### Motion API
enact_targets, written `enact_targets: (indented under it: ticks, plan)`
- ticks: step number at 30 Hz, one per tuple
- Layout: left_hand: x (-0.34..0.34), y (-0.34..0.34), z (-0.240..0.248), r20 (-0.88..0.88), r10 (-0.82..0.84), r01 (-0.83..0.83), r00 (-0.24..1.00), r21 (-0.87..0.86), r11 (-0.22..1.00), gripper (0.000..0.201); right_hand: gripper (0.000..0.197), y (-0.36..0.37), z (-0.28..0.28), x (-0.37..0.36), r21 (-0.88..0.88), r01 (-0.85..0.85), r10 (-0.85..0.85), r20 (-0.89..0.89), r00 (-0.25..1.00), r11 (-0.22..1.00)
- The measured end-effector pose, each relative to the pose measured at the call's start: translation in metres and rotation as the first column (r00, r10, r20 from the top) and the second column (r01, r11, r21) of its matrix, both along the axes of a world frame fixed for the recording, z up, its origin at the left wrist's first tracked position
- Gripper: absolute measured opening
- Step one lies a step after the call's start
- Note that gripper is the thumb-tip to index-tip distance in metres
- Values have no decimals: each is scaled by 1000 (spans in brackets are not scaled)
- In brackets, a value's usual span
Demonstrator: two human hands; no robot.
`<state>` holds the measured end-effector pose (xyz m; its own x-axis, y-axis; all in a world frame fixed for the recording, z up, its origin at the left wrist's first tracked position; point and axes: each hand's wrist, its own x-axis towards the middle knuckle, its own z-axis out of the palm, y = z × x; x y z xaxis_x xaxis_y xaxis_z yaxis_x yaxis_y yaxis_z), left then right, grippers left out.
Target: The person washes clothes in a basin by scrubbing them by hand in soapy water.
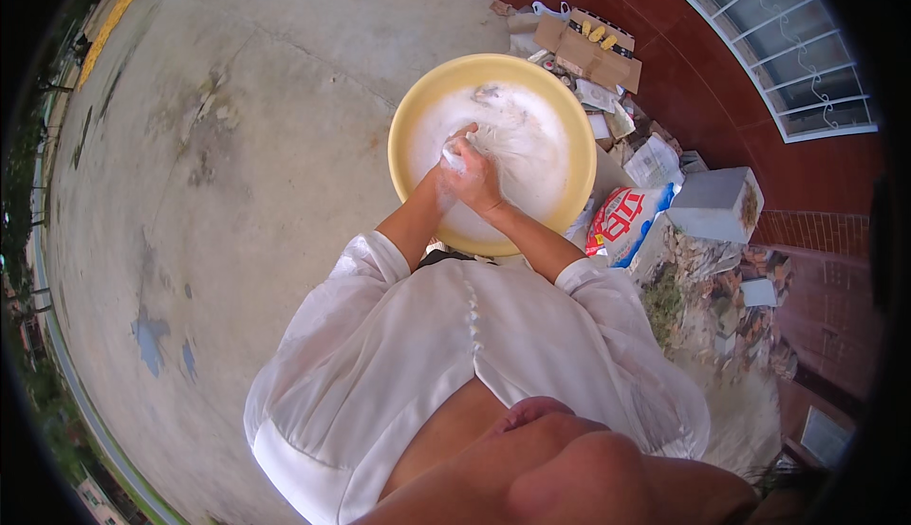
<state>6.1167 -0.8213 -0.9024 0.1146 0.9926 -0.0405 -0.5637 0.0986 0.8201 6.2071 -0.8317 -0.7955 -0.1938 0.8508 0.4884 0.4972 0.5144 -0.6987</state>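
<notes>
A wide yellow basin (pixel 402 136) is in front of me, filled with white suds (pixel 546 160). My two hands are pressed together over its near left part. My right hand (pixel 477 184) is closed, its fingers wrapped round a bit of wet white cloth (pixel 454 157) with foam on it. Against it lies my left hand (pixel 444 184), closed on the same cloth and partly covered by the right. Pale wet folds (pixel 503 146) show in the suds to the right of the hands. A greyish patch (pixel 489 96) floats near the far rim.
Right of the basin stand a red, white and blue printed bag (pixel 631 221) and a pale box-shaped block (pixel 714 204). Farther back lie an opened cardboard box (pixel 588 55) with yellow items (pixel 598 34) and assorted rubbish. A dark red wall (pixel 693 60) with a barred window rises beyond. Concrete ground (pixel 285 127) spreads leftward.
</notes>
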Motion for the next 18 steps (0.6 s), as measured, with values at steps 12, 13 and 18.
enact_targets:
  ticks: [12,13,18]
  plan:
    - [76,29,1,338,111,-146,935,79,986,28,17,38,-3,66,-97,-65,66,3,998,993]
    - [95,38,35,354,121,-39,927,-230,972,27,17,59,1,89,-157,61,-56,36,998,986]
    - [131,38,51,341,152,36,927,-488,872,27,18,59,13,121,-203,178,-182,-2,983,963]
